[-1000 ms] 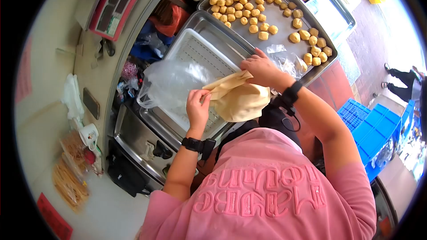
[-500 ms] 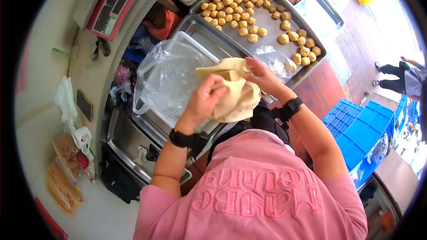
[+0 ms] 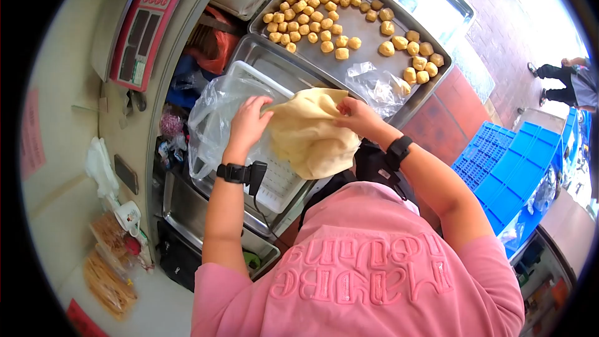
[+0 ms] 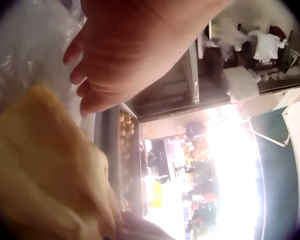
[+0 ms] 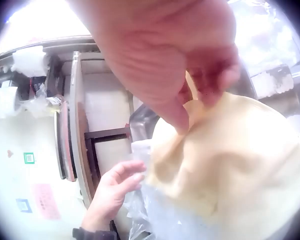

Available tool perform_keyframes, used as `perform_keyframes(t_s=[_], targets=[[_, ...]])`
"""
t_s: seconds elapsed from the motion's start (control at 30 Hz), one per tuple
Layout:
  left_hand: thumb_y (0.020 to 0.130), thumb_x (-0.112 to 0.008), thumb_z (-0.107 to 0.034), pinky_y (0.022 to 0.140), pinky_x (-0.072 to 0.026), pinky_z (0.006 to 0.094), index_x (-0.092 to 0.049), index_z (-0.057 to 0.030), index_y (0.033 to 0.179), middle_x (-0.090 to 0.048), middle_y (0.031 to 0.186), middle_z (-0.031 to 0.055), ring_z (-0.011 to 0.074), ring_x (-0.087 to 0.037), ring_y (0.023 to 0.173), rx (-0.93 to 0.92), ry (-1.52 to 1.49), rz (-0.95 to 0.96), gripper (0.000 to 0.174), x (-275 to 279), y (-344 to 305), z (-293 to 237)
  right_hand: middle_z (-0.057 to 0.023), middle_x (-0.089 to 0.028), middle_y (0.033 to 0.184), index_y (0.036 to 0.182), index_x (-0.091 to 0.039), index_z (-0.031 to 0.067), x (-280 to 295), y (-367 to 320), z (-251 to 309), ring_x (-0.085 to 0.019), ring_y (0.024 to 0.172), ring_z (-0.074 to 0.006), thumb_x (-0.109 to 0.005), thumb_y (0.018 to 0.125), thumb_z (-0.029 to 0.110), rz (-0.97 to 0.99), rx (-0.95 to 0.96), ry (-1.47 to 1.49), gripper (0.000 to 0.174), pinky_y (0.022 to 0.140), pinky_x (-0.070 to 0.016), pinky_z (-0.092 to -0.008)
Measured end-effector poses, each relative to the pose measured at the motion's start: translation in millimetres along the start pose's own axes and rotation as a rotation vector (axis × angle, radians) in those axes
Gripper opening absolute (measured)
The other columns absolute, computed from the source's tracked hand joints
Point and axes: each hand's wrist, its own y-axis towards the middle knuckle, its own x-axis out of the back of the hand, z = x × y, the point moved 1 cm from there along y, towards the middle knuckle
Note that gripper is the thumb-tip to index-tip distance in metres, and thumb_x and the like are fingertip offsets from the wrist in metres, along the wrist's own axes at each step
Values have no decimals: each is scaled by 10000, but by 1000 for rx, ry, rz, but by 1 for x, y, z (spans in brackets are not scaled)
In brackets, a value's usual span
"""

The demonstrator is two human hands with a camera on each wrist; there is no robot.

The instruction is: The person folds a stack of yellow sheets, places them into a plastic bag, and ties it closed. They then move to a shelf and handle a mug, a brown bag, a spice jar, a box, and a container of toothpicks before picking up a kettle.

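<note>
A wide, soft sheet of pale yellow dough [image 3: 315, 134] hangs over the near end of a white perforated tray [image 3: 274, 188]. My right hand [image 3: 365, 118] pinches its upper right edge; in the right wrist view the thumb and fingers of that hand [image 5: 175, 60] grip a fold of the dough [image 5: 230, 150]. My left hand [image 3: 248, 126] is off the dough's left side, above a clear plastic bag [image 3: 209, 109], fingers loosely bent and holding nothing. The left wrist view shows that hand [image 4: 125, 55] above the dough [image 4: 45, 165], with a gap between them.
A metal tray [image 3: 368, 75] with many small yellow dough balls lies beyond, a crumpled clear bag [image 3: 377, 87] at its near edge. Blue crates [image 3: 511, 168] stand at right, a pink scale [image 3: 146, 31] at upper left. Someone stands [image 3: 577, 84] at far right.
The left hand has let go of the dough and moved left, off it. The dough has gone from folded over to spread out and hanging, with the right hand still on its edge.
</note>
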Motion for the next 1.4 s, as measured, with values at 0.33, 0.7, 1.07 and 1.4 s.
perform_keyframes(t_s=[0.33, 0.7, 1.07, 1.4], targets=[[863, -585, -396, 760, -461, 333, -644, -18, 947, -643, 856, 115, 221, -594, 801, 117, -12, 666, 392, -65, 98, -34, -96, -613, 757, 881, -584, 34, -4, 16, -18, -586, 717, -204, -692, 721, 138, -138, -106, 171, 220, 665, -469, -338], [835, -635, -154, 688, -450, 275, -579, -2, 928, -611, 807, 26, 77, -533, 753, -488, 127, 290, 187, -40, 27, -41, -60, -634, 790, 918, -594, 21, 9, 1, 3, -590, 709, -158, -680, 755, 163, 90, -54, 159, 233, 639, -466, -305], [922, -531, -132, 816, -456, 226, -601, 16, 1132, -635, 1008, 8, 81, -565, 909, 210, -924, 267, 266, -64, -42, 0, -114, -646, 828, 895, -654, 66, -13, -67, 110, -622, 788, -286, -600, 810, 121, 380, 479, -239, 114, 718, -484, -356], [929, -514, -105, 834, -441, 221, -571, 2, 1196, -633, 1037, 5, 66, -550, 932, 76, -976, 144, 294, -74, -87, 2, -121, -634, 788, 963, -618, 6, -25, -17, 72, -602, 725, -203, -594, 821, 131, 197, 226, -257, 191, 693, -476, -317]])
